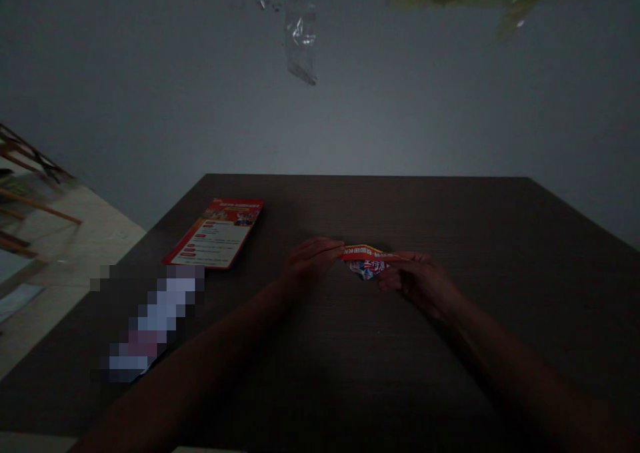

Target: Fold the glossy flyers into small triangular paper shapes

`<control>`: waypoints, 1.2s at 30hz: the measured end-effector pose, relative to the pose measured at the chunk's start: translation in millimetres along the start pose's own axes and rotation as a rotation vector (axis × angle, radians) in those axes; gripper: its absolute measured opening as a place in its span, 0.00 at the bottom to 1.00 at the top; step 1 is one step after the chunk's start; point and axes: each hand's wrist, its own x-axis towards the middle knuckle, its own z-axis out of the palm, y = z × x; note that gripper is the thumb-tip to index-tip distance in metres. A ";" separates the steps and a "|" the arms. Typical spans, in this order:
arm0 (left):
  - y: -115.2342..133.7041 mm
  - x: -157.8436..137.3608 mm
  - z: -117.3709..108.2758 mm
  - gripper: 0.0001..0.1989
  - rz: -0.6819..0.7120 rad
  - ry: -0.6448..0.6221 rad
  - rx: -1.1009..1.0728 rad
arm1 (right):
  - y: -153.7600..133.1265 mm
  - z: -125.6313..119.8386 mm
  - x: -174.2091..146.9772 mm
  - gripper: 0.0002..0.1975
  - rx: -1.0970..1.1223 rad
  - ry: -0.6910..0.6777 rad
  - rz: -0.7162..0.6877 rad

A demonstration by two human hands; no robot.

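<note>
My left hand (316,253) pinches the left end of a folded red printed leaflet (369,253) over the middle of the dark table. The right end is between the fingers of my right hand (417,273). A red strip with pale lettering runs along the leaflet's top, and a multicoloured, pointed part shows below it. Fingers hide both ends. To the left of my left hand lies a stack of red and cream printed leaflets (220,236), apart from it.
A pixelated, pale long item (163,313) lies on the table (320,386) near my left forearm. Behind the table stands a grey wall (380,106) with a clear plastic bag (301,43) on it. Wooden furniture legs (40,203) show at far left.
</note>
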 end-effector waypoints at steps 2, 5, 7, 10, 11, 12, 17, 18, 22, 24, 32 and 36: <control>0.0 -1.5 0.8 0.10 0.002 -0.013 -0.008 | -0.5 0.7 -0.6 0.05 0.004 0.016 0.008; 3.7 -0.7 -1.2 0.09 -0.093 -0.050 0.012 | -1.5 1.2 -0.7 0.06 0.018 0.003 -0.003; 6.9 1.4 -3.8 0.09 -0.204 -0.085 0.038 | -2.5 0.5 -0.5 0.08 0.019 -0.034 -0.060; 8.3 4.9 -7.4 0.08 -0.386 -0.158 -0.018 | -3.8 -2.8 -0.5 0.11 -0.070 -0.051 -0.208; 7.7 5.7 -8.1 0.07 -0.449 -0.201 -0.071 | -4.0 -4.3 -0.6 0.11 -0.144 -0.040 -0.256; 6.6 6.4 -8.4 0.08 -0.517 -0.250 -0.137 | -3.9 -5.8 -0.8 0.11 -0.235 -0.022 -0.299; 3.4 7.1 -6.9 0.12 -0.819 -0.398 -0.595 | -0.9 -9.1 -2.0 0.12 -0.564 0.108 -0.378; 4.0 7.2 -6.4 0.12 -0.859 -0.406 -0.672 | -0.6 -8.6 -2.3 0.13 -0.565 0.115 -0.380; 8.7 8.4 -5.2 0.14 -0.969 -0.470 -0.867 | -1.8 -6.1 -3.5 0.13 -0.556 0.108 -0.364; 10.4 8.7 -4.9 0.14 -0.994 -0.503 -0.924 | -2.7 -5.6 -3.2 0.13 -0.559 0.117 -0.349; 6.8 5.5 -1.2 0.13 -1.071 -0.462 -0.970 | -1.5 -9.1 2.2 0.13 -0.466 0.157 -0.316; 4.0 5.0 0.8 0.13 -1.106 -0.351 -0.932 | -1.0 -10.0 5.5 0.13 -0.427 0.141 -0.290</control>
